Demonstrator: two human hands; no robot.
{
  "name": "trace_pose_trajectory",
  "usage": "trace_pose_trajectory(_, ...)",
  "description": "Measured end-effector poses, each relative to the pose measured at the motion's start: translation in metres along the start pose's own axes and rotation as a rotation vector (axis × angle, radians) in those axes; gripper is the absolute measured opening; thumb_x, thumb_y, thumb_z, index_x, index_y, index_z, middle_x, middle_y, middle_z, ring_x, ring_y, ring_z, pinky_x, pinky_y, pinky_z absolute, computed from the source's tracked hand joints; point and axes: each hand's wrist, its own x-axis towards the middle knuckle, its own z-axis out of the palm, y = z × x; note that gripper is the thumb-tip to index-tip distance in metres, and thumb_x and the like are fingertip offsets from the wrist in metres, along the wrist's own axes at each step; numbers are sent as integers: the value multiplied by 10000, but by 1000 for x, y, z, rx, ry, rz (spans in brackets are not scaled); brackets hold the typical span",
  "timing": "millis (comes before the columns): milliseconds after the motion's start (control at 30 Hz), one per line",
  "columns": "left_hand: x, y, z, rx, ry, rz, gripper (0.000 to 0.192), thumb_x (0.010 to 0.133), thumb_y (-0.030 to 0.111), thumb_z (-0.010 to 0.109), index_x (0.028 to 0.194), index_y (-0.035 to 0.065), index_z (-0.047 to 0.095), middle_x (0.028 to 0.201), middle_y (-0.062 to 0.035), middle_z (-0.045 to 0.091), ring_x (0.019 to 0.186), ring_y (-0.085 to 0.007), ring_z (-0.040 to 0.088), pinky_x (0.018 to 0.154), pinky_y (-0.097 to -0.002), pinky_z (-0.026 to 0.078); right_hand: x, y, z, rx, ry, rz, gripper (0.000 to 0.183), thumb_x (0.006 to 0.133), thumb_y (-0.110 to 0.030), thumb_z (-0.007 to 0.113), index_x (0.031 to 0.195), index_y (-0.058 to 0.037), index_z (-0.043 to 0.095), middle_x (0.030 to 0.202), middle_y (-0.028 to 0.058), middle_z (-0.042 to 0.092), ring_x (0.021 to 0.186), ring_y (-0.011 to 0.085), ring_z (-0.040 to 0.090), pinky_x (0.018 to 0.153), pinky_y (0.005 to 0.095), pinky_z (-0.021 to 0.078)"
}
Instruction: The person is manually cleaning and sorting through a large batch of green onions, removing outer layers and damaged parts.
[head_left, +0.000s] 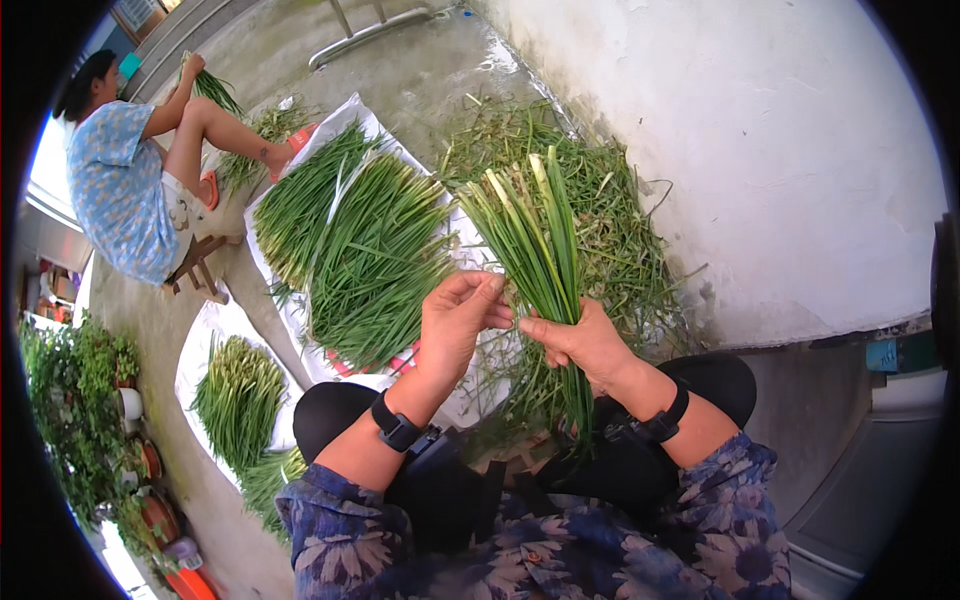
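Note:
My right hand (577, 339) is closed around a bunch of garlic chives (551, 277), its pale stem ends pointing up and away and its green leaves hanging over my lap. Just left of the bunch is my left hand (466, 311), thumb and forefinger pinched together; whether a thin leaf is between them I cannot tell. Beyond my left hand, a large heap of chives (375, 255) lies on a white plastic sheet (281, 217). Loose leaves and trimmings (615, 217) are piled behind the held bunch, along the wall.
At the upper left a co-worker (124, 172) sits on a low wooden stool (199, 262), holding another bunch (214, 90). More chives (240, 397) lie on a second white sheet (196, 330). Potted plants (82, 397) line the left side; a white wall (750, 165) rises at right.

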Motion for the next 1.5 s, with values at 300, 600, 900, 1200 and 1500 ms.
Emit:
trace_pose_trajectory(300, 2, 20, -2, 61, -89, 37, 168, 836, 22, 633, 992, -17, 584, 827, -92, 651, 709, -165, 643, 656, -271, 542, 1, -6, -16, 21, 57, -7, 148, 806, -136, 676, 846, -19, 594, 566, -14, 494, 426, 69, 428, 412, 232, 353)
trace_pose_trajectory(600, -29, 23, 13, 521, -602, 61, 297, 750, 118, 738, 1017, 71, 618, 907, -94, 639, 782, -234, 623, 688, -301, 514, 12, -16, -47, 80, 311, -41, 154, 801, -123, 658, 721, -79, 535, 523, -34, 441, 416, 82, 419, 442, 276, 368)
trace_pose_trajectory(900, -26, 13, 9, 858, -762, -136, 251, 828, 266, 674, 753, 36, 607, 626, -13, 552, 596, -111, 559, 520, -265, 426, 4, -17, -30, 131, 73, -2, 140, 817, -137, 670, 823, -48, 562, 529, -31, 444, 409, 71, 410, 441, 259, 364)
trace_pose_trajectory(1200, -5, 6, 3, 445, -208, 127, 265, 911, 219, 578, 1041, -9, 615, 991, -72, 592, 831, -124, 551, 761, -250, 438, -4, -15, -8, 44, -108, 54, 159, 822, -148, 650, 895, -34, 567, 546, -30, 416, 422, 70, 399, 446, 250, 354)
trace_pose_trajectory(1500, 8, 25, -13, -239, -23, 110, 198, 942, 221, 523, 916, 27, 552, 899, -19, 581, 616, -74, 425, 588, -234, 387, -7, -12, -9, -61, -267, 134, 279, 860, -183, 588, 1065, 6, 584, 573, -30, 431, 462, 73, 416, 459, 234, 365)
